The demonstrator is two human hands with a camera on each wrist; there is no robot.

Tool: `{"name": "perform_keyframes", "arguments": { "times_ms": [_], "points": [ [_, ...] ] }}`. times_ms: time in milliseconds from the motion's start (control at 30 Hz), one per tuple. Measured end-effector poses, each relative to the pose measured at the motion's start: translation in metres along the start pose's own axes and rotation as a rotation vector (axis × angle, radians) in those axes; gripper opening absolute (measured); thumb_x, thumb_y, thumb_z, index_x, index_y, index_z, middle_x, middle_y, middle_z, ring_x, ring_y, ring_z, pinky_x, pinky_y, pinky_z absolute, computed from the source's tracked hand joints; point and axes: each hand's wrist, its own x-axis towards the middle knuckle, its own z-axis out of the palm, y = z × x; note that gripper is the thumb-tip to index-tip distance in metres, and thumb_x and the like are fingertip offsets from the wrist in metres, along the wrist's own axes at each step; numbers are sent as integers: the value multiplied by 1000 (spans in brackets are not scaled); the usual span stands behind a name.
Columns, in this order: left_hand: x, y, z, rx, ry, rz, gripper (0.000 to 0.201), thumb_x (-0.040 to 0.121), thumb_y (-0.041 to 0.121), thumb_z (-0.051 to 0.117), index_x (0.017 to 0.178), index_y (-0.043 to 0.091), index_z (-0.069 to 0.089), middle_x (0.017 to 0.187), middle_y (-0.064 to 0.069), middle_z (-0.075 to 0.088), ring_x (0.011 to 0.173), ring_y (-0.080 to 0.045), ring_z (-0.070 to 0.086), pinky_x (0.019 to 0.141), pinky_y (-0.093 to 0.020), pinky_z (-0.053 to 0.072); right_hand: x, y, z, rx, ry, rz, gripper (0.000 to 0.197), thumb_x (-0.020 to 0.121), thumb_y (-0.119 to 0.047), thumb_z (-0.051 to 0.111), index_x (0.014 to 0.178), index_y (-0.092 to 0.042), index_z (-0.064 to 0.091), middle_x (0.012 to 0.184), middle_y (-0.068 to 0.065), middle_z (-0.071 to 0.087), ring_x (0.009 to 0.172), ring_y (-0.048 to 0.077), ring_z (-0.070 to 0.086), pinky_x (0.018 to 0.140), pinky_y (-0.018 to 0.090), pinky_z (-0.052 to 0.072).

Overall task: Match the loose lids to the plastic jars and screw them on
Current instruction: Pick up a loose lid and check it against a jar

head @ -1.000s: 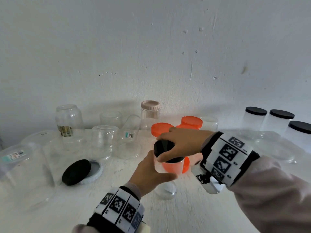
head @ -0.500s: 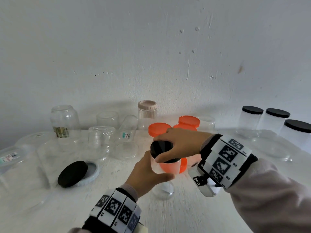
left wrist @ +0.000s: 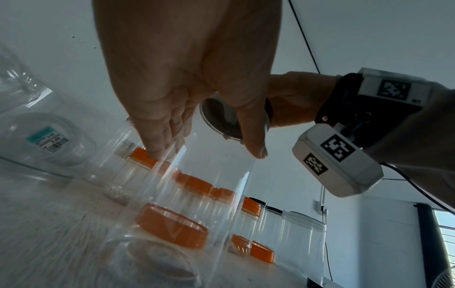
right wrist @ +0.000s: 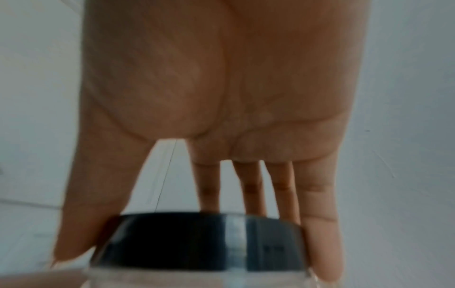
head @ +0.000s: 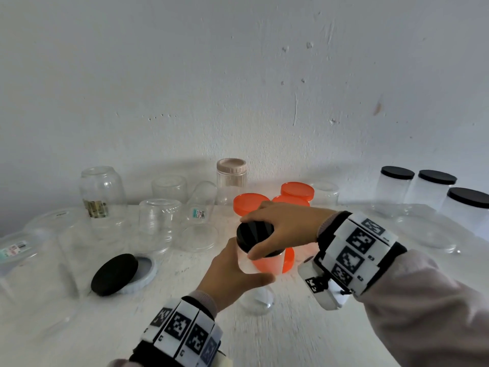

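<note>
While the white table (head: 264, 340) is spreading under everything, I am seeing my right hand (head: 285, 229) reaching in from the right, palm down, fingers and thumb curling round the black lid (head: 254, 233) atop the clear jar (head: 247, 263). My left hand (head: 232, 276) is coming up from below, wrapping the jar's body, thumb across the front, holding it above the table, just before the orange-lidded jars (head: 250, 203).
</note>
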Motion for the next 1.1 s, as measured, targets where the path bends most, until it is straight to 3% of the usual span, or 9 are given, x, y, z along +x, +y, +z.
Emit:
{"name": "perform_keyframes", "arguments": {
  "times_ms": [100, 200, 333, 467, 567, 667, 800, 967, 1100],
  "points": [
    [1, -1, 0, 10, -4, 11, 80, 69, 34, 82, 135, 30, 37, 126, 13, 55, 113, -6, 51, 79, -9, 36, 2, -8, 13, -152, 114, 77, 70, 77, -75, 50, 132, -31, 44, 111, -3, 42, 103, 19, 45, 79, 31, 42],
    [2, -1, 0, 17, -1, 6, 81, 69, 35, 82, 136, 29, 37, 127, 13, 54, 114, -7, 50, 85, -14, 36, 3, -13, 18, -204, 130, 120, 72, 80, -73, 46, 137, -30, 39, 123, 6, 41, 114, 27, 43, 87, 37, 43],
    [2, -3, 0, 21, 2, 0, 73, 68, 36, 82, 125, 34, 38, 119, 18, 54, 107, 0, 51, 77, -7, 36, 1, -9, -2, -59, -57, 8, 66, 83, -55, 60, 142, -44, 33, 114, -9, 38, 109, 14, 37, 81, 26, 36],
    [3, -2, 1, 20, 9, 5, 72, 67, 39, 82, 121, 39, 36, 112, 23, 53, 100, 6, 51, 69, -3, 35, -1, -7, -7, -46, -43, -37, 62, 84, -55, 60, 141, -44, 37, 112, -13, 40, 104, 9, 38, 72, 18, 31],
    [3, -5, 0, 2, -7, 8, 74, 67, 38, 82, 128, 35, 38, 120, 18, 55, 107, 0, 51, 76, -8, 37, 0, -11, -1, -130, -2, 1, 63, 84, -64, 52, 141, -43, 35, 106, -9, 38, 105, 15, 38, 80, 27, 35],
    [4, -5, -2, -18, -29, 3, 76, 68, 35, 83, 131, 32, 40, 121, 15, 58, 110, -2, 53, 82, -14, 40, -1, -12, 7, -181, 35, 26, 62, 85, -67, 46, 141, -43, 33, 113, -1, 40, 113, 23, 37, 82, 34, 35],
    [4, -4, 0, -15, -25, 13, 74, 68, 33, 83, 129, 34, 41, 118, 15, 59, 106, 2, 53, 76, -10, 39, -3, -9, 17, -195, 63, 27, 61, 89, -65, 40, 144, -41, 28, 130, 6, 39, 120, 29, 30, 91, 40, 37],
    [4, -7, -1, 6, -10, 20, 72, 67, 38, 83, 122, 42, 37, 114, 22, 55, 100, 8, 49, 72, -9, 37, -6, -9, 34, -269, 194, 44, 62, 91, -63, 34, 142, -27, 33, 128, 11, 40, 113, 31, 33, 85, 35, 34],
    [8, -8, -3, 28, -61, 43, 76, 63, 46, 82, 122, 45, 35, 120, 22, 53, 108, 5, 49, 88, -14, 37, -12, -8, 43, -226, 235, 71, 66, 92, -64, 31, 146, -26, 28, 133, 11, 38, 117, 32, 31, 92, 39, 36]
  ]
}}
